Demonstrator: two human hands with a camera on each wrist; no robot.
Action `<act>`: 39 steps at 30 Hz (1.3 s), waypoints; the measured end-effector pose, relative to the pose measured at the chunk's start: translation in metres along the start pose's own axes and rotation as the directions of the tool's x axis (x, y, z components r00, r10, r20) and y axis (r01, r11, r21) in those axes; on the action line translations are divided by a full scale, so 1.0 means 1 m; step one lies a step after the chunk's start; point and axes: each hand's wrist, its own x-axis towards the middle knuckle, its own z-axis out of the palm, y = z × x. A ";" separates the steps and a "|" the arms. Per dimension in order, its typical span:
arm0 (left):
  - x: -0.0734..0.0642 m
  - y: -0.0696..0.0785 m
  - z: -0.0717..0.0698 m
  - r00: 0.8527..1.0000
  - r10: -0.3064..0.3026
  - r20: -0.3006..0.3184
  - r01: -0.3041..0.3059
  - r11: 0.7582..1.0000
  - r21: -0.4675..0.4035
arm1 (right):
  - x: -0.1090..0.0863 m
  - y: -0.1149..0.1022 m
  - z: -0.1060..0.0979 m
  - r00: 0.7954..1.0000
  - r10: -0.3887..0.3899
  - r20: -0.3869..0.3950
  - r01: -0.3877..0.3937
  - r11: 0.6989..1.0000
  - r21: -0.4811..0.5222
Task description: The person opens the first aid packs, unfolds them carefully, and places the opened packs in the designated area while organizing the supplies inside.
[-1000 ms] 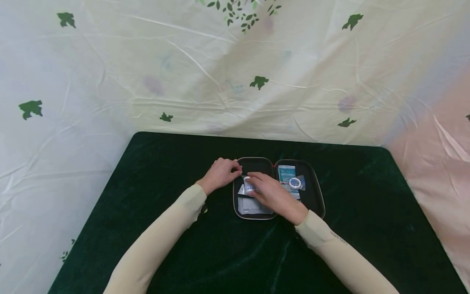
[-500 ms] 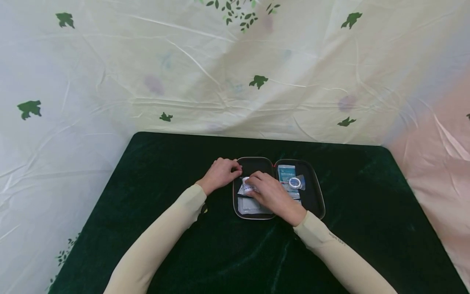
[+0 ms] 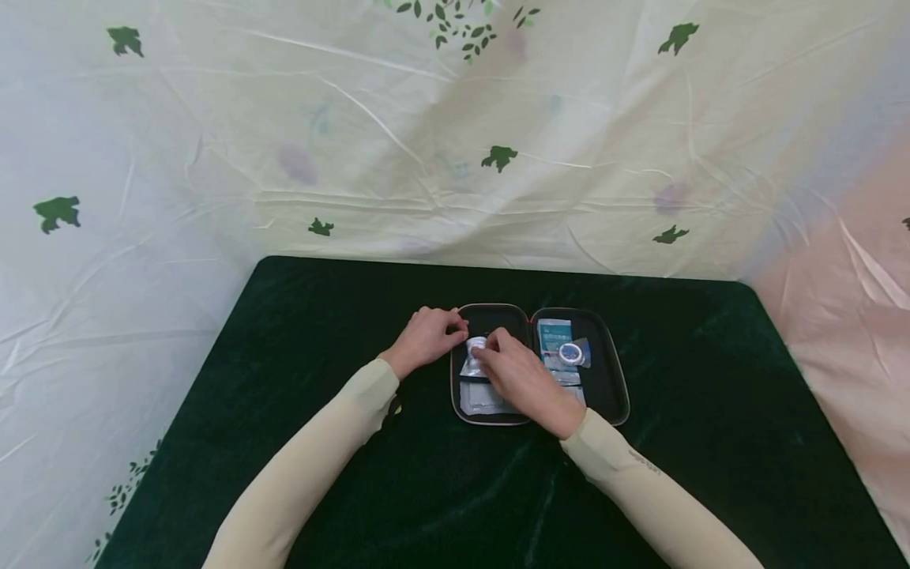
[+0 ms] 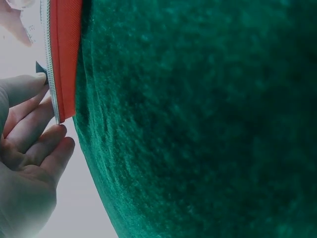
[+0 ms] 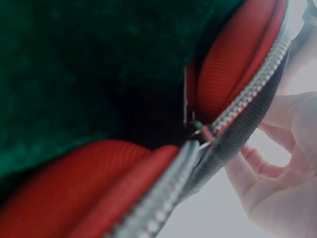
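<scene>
A zip case (image 3: 498,318) lies spread open on the table, black inside, with a red outer side (image 4: 64,64) in the left wrist view. My left hand (image 3: 425,336) holds the left rim of the case, its thumb at the inner edge by the zip. My right hand (image 3: 529,383) reaches over the left half and pinches a white, rounded packet with fine print (image 3: 475,346); its far side is partly hidden by the fingers. Below it, a black strap crosses silvery-white flat packets (image 3: 483,397). The right wrist view shows the right hand (image 5: 285,193) behind the case's hinge.
In the case's right half lie a blue-and-white sachet (image 3: 554,332) and a white tape roll (image 3: 570,354) in clear wrap. Dark green velvet cloth (image 3: 320,316) covers the table. A pale patterned curtain (image 3: 398,158) hangs behind it.
My right hand's fingers have drawn together and tilted up at the white packet, which has shifted slightly up and left. The left hand stays at the rim.
</scene>
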 end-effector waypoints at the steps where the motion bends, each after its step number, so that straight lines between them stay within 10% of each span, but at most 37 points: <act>1: 0.000 0.000 0.000 1.000 -0.004 0.000 0.004 1.000 -0.005 | 0.001 0.000 0.000 1.000 0.005 0.004 -0.005 1.000 0.000; 15: -0.003 -0.001 0.001 0.999 0.031 -0.016 -0.032 0.999 -0.012 | 0.009 0.002 0.002 0.996 0.092 -0.002 -0.092 0.990 0.107; 22: -0.004 -0.001 0.003 0.997 0.076 -0.020 -0.076 0.997 -0.015 | 0.016 0.001 0.000 0.986 0.132 -0.104 -0.149 0.973 -0.177; 30: -0.008 -0.001 0.003 0.995 0.103 -0.012 -0.103 0.995 -0.008 | 0.022 0.009 -0.012 0.974 0.216 0.075 -0.206 0.971 -0.122; 39: -0.009 0.005 0.009 0.982 0.181 0.053 -0.187 0.964 0.186 | 0.012 0.022 -0.032 0.959 0.224 0.173 -0.227 0.974 -0.003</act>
